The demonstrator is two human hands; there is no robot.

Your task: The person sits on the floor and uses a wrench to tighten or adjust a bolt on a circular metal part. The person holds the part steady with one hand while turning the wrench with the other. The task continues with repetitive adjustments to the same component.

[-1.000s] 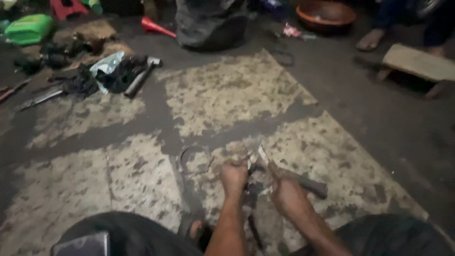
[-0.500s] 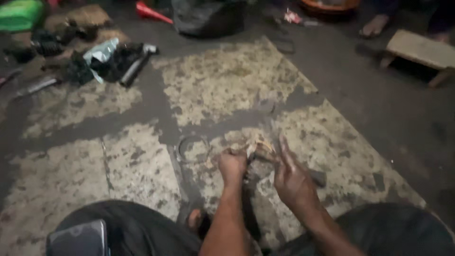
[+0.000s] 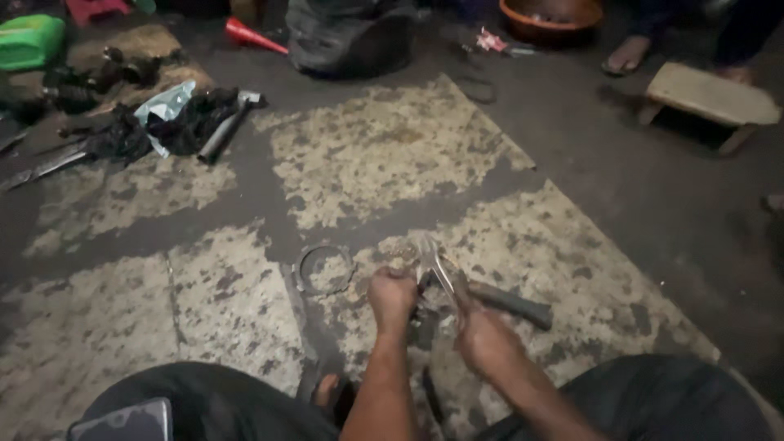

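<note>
Steel pliers [image 3: 433,265] lay at the centre of the work, their shiny jaws pointing away from the person over the worn, patchy floor [image 3: 384,155]. The right hand [image 3: 478,327] was wrapped around the pliers' handles, grasping them from the near side. Just left of the pliers, the left hand [image 3: 392,296] was clenched into a fist on some small dark part next to the pliers' jaws; what that part was could not be told. Touching the right side of the pliers, a dark-handled hammer [image 3: 510,304] lay flat on the floor, its handle running away to the right. Left of the pliers, close to the left fist, a thin metal ring [image 3: 324,268] rested on the floor. Well beyond the pliers and to their left, a heap of dark tools and rags [image 3: 163,122] was spread out, with a green plastic container [image 3: 31,41] farther off in the same direction. Straight past the pliers, far off, a red funnel [image 3: 253,36] lay beside a dark bag [image 3: 347,37]. Beyond and to the right of the pliers stood a low wooden stool [image 3: 706,96] and a brown bowl [image 3: 551,16], with another person's sandalled foot [image 3: 627,55] between them. Nearer than the pliers, the person's dark-clad knees framed both forearms.
</note>
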